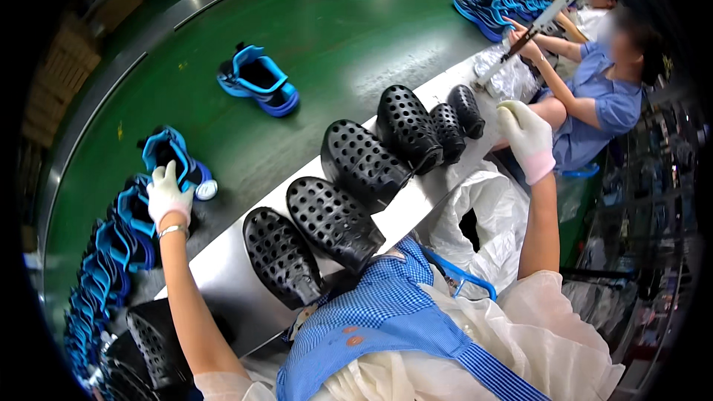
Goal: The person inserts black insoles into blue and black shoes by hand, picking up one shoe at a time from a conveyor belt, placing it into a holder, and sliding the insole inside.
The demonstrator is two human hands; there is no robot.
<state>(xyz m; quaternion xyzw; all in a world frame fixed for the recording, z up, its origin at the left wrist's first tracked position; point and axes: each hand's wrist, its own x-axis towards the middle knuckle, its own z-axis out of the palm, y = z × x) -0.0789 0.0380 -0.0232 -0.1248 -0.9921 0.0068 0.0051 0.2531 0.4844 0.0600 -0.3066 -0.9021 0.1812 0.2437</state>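
My left hand (169, 194), in a white glove, reaches past the bench's left side to a blue and black shoe (165, 147). Its fingers are stretched apart and touch the shoe's near edge. Beside that shoe shows a small white round piece (206, 190), its kind unclear. My right hand (529, 139), gloved too, is raised off the bench's right end with fingers curled together; whatever they pinch, if anything, is too small to make out. Between my hands, black perforated plastic shoe trees (364, 160) lie in a row on the metal bench (223, 245).
A single blue shoe (260, 82) stands on the green conveyor surface (334, 22). Several more shoes (111, 252) line up at left. A white plastic sack (483, 215) hangs by my right side. At right a co-worker (601, 96) sits by a metal post (549, 18) and more shoes.
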